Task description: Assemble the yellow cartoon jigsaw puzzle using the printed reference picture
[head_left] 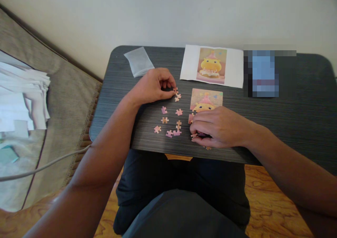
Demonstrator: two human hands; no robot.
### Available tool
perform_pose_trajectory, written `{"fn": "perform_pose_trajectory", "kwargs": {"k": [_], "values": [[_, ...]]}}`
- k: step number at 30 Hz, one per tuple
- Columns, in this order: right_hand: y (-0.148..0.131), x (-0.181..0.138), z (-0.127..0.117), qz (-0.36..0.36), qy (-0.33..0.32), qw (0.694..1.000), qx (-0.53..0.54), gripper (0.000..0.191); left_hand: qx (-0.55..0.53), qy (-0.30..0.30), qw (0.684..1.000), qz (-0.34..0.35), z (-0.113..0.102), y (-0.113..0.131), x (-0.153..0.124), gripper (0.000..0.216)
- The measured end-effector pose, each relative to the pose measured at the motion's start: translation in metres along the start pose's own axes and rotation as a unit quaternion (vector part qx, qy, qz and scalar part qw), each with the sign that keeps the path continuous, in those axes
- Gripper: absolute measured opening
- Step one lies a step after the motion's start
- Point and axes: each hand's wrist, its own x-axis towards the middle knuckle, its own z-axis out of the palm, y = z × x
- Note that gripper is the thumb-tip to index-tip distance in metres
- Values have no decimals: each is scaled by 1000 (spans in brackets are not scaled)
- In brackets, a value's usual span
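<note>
Pink loose pieces (168, 123) lie on the table (289, 118) between my hands. My left hand (154, 87) pinches one piece (175, 89) at its fingertips. My right hand (219, 127), fingers pressed together, covers the lower corner of the part-built puzzle (206, 99); whether it grips anything I cannot tell. I'd hold that puzzle flat and steady.

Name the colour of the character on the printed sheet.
Yellow, on the printed sheet; the head view shows it best.

Left hand (154, 87) pinches a puzzle piece (175, 90) mid-frame on the table (302, 118); right hand (219, 127) rests on the half-built puzzle (206, 101), loose pieces (168, 123) between.
</note>
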Motion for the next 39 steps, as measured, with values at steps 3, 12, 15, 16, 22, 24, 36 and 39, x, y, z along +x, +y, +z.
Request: {"fn": "perform_pose_trajectory", "kwargs": {"k": [3,12,15,16,22,24,36,39], "values": [[0,-1,0,-10,13,1000,6,17,3,-4,1000,2,-1,1,0,8],[12,-5,-5,11,56,983,174,13,21,-22,999,10,-3,7,0,9],[23,-15,-17,37,83,972,217,16,17,-23,1000,11,-2,8,0,9],[26,-19,-21,56,87,970,221,15,16,-20,1000,10,-2,7,0,9],[36,-34,-34,196,41,931,305,23,21,3,999,35,3,3,1,10],[36,-34,-33,207,33,916,343,25,21,19,998,61,5,6,1,9],[35,-31,-25,213,47,871,440,24,-14,-46,981,189,31,34,-5,12],[36,-30,-23,223,54,859,459,22,-20,-51,980,192,34,34,-5,12]]}}
